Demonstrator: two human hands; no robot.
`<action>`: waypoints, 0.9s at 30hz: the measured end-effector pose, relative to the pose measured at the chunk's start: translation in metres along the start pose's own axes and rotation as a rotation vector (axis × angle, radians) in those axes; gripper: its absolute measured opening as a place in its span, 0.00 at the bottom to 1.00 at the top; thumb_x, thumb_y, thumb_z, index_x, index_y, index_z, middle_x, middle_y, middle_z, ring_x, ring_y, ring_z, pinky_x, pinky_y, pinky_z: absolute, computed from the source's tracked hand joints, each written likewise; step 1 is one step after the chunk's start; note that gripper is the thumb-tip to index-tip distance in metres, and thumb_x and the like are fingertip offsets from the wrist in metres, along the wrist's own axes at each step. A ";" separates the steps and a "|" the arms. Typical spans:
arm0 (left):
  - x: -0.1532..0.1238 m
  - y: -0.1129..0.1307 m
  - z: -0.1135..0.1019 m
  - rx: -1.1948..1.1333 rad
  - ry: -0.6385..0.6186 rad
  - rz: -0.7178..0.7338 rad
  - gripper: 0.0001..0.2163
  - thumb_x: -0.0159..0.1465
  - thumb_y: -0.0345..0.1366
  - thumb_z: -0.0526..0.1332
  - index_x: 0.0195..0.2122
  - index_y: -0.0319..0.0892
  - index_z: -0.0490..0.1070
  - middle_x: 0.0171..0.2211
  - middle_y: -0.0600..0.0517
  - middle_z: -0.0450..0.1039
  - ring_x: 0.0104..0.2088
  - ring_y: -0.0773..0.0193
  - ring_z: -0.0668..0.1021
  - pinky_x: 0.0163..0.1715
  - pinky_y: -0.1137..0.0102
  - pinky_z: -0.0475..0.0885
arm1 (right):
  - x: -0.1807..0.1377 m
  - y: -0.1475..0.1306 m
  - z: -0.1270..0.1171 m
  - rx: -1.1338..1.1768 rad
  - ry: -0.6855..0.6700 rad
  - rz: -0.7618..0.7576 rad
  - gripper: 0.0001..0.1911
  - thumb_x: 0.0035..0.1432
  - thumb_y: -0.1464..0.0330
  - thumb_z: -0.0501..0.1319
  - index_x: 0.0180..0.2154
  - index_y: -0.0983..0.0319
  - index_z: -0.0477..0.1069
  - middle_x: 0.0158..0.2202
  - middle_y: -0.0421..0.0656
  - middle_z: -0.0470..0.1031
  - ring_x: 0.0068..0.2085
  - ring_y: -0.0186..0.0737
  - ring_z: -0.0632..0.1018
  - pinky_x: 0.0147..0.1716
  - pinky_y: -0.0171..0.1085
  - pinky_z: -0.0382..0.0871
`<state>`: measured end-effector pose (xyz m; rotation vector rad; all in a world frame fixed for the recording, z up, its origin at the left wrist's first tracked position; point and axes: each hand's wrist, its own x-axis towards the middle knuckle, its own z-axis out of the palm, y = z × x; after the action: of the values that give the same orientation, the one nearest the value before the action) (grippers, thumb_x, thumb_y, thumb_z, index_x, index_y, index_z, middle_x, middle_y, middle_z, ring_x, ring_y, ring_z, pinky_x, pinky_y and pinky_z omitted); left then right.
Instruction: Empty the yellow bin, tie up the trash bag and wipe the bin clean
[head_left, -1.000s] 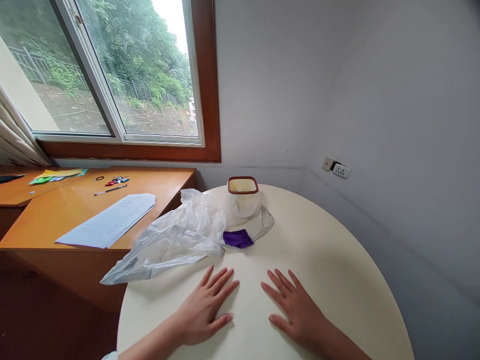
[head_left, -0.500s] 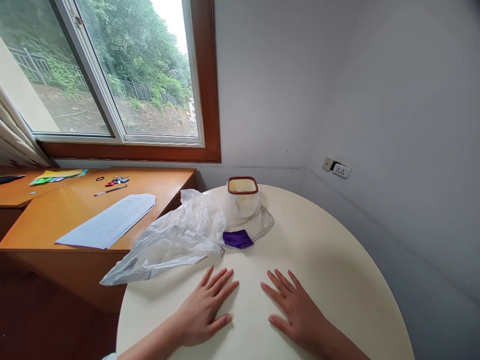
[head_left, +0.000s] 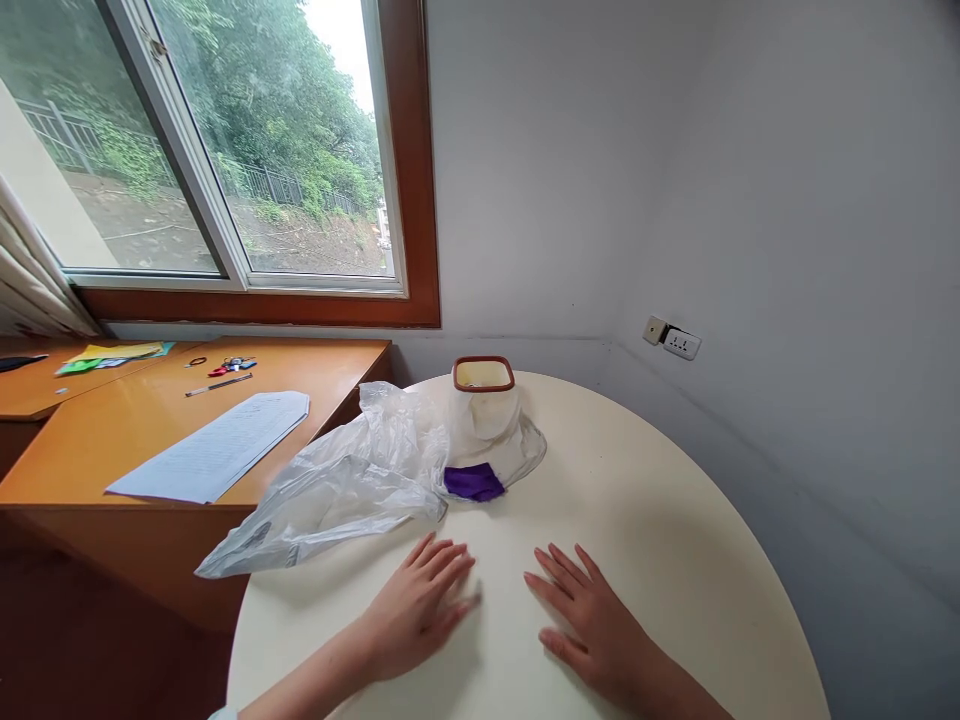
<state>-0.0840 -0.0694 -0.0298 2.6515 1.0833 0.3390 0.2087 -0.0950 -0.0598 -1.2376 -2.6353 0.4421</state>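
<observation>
My left hand [head_left: 421,607] is over the near part of the round cream table [head_left: 645,460], fingers apart and slightly curled, its thumb smeared by motion. It holds nothing. Palm down on the right, my right hand [head_left: 589,620] rests with its fingers spread and nothing in it. Beyond my hands lies a folded purple cloth [head_left: 474,482], partly on a clear plastic bag [head_left: 352,490] that sprawls to the left and over the table edge. Behind the cloth stands a cream bin [head_left: 485,400] with a brown square rim; its contents are too small to make out.
A wooden desk [head_left: 330,365] adjoins on the left, bearing written paper sheets [head_left: 217,445], a pen [head_left: 218,385], keys [head_left: 234,366] and coloured papers [head_left: 112,355]. Walls with a socket [head_left: 682,343] close off the right, and a window [head_left: 300,140] is behind the desk.
My left hand has started to lift and its fingers have curled a little, the thumb moving up. My right hand is almost still. Bag, cloth and bin stay put.
</observation>
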 end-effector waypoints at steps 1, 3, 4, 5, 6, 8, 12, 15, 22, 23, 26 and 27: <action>0.005 0.001 0.001 -0.022 0.050 -0.037 0.16 0.65 0.40 0.50 0.52 0.46 0.62 0.53 0.46 0.68 0.53 0.53 0.69 0.56 0.54 0.59 | 0.000 0.002 0.002 -0.007 0.057 -0.016 0.24 0.62 0.60 0.49 0.60 0.55 0.55 0.62 0.46 0.56 0.62 0.48 0.57 0.59 0.55 0.46; 0.016 0.002 0.002 -0.072 0.159 -0.132 0.10 0.64 0.38 0.50 0.44 0.44 0.66 0.44 0.46 0.72 0.45 0.56 0.74 0.47 0.60 0.68 | 0.002 0.005 0.006 -0.019 0.200 -0.044 0.19 0.62 0.66 0.50 0.54 0.59 0.62 0.56 0.48 0.66 0.57 0.45 0.66 0.57 0.52 0.52; 0.023 0.002 0.003 -0.096 0.213 -0.180 0.08 0.63 0.37 0.51 0.40 0.44 0.66 0.40 0.47 0.72 0.40 0.57 0.75 0.41 0.62 0.70 | 0.004 0.006 0.007 -0.021 0.276 -0.056 0.17 0.62 0.69 0.50 0.51 0.60 0.65 0.52 0.48 0.70 0.53 0.44 0.69 0.55 0.50 0.55; 0.030 0.000 0.003 -0.119 0.267 -0.222 0.06 0.63 0.36 0.51 0.37 0.44 0.65 0.37 0.48 0.72 0.37 0.59 0.75 0.36 0.65 0.71 | 0.007 0.006 0.007 -0.018 0.347 -0.070 0.15 0.61 0.71 0.50 0.48 0.61 0.66 0.48 0.48 0.72 0.50 0.43 0.71 0.53 0.48 0.59; 0.038 -0.001 0.003 -0.140 0.319 -0.251 0.04 0.62 0.35 0.51 0.34 0.43 0.64 0.34 0.49 0.71 0.34 0.60 0.74 0.34 0.66 0.70 | 0.011 0.005 0.007 -0.010 0.407 -0.087 0.14 0.60 0.73 0.50 0.46 0.61 0.67 0.45 0.47 0.74 0.47 0.42 0.72 0.50 0.47 0.61; 0.053 -0.006 0.002 -0.189 0.412 -0.267 0.04 0.62 0.34 0.51 0.31 0.43 0.62 0.30 0.51 0.69 0.32 0.61 0.73 0.33 0.67 0.69 | 0.021 0.005 0.005 0.017 0.492 -0.117 0.12 0.59 0.75 0.51 0.42 0.61 0.68 0.40 0.46 0.74 0.43 0.40 0.73 0.46 0.44 0.64; 0.073 -0.019 0.003 -0.287 0.567 -0.276 0.05 0.61 0.32 0.52 0.28 0.43 0.61 0.28 0.53 0.66 0.30 0.64 0.71 0.31 0.70 0.66 | 0.051 0.007 0.001 0.065 0.574 -0.103 0.10 0.59 0.76 0.50 0.38 0.61 0.68 0.35 0.44 0.74 0.38 0.39 0.73 0.40 0.41 0.64; 0.077 -0.030 0.006 -0.299 0.638 -0.304 0.05 0.60 0.33 0.52 0.26 0.43 0.60 0.27 0.53 0.65 0.29 0.65 0.70 0.31 0.71 0.65 | 0.082 0.012 0.003 0.078 0.613 -0.062 0.10 0.60 0.75 0.50 0.37 0.62 0.68 0.35 0.44 0.74 0.38 0.39 0.72 0.40 0.41 0.63; 0.072 -0.045 0.013 -0.299 0.694 -0.371 0.06 0.59 0.33 0.52 0.24 0.43 0.58 0.24 0.55 0.62 0.27 0.66 0.67 0.27 0.73 0.63 | 0.148 0.009 0.007 0.068 0.624 0.050 0.14 0.60 0.71 0.52 0.47 0.62 0.67 0.45 0.46 0.73 0.46 0.42 0.71 0.47 0.42 0.60; 0.072 -0.046 0.014 -0.299 0.696 -0.376 0.06 0.59 0.32 0.53 0.24 0.43 0.58 0.24 0.55 0.62 0.27 0.66 0.67 0.27 0.73 0.63 | 0.153 0.008 0.008 0.062 0.609 0.059 0.16 0.59 0.70 0.53 0.49 0.62 0.67 0.46 0.47 0.73 0.47 0.43 0.70 0.48 0.43 0.60; 0.072 -0.045 0.014 -0.300 0.698 -0.387 0.06 0.58 0.32 0.53 0.24 0.43 0.57 0.24 0.56 0.62 0.26 0.66 0.67 0.27 0.73 0.63 | 0.161 0.005 0.013 0.034 0.553 0.070 0.19 0.58 0.68 0.55 0.52 0.62 0.65 0.49 0.47 0.71 0.49 0.44 0.70 0.50 0.43 0.59; 0.072 -0.044 0.014 -0.302 0.698 -0.390 0.06 0.57 0.32 0.53 0.24 0.43 0.57 0.24 0.56 0.62 0.26 0.66 0.67 0.27 0.73 0.63 | 0.161 0.005 0.015 0.025 0.537 0.075 0.20 0.57 0.68 0.55 0.52 0.62 0.65 0.49 0.47 0.71 0.49 0.45 0.70 0.50 0.43 0.59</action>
<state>-0.0580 0.0100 -0.0489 2.0184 1.5484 1.2814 0.1062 0.0306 -0.0674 -1.2403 -2.1302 0.1254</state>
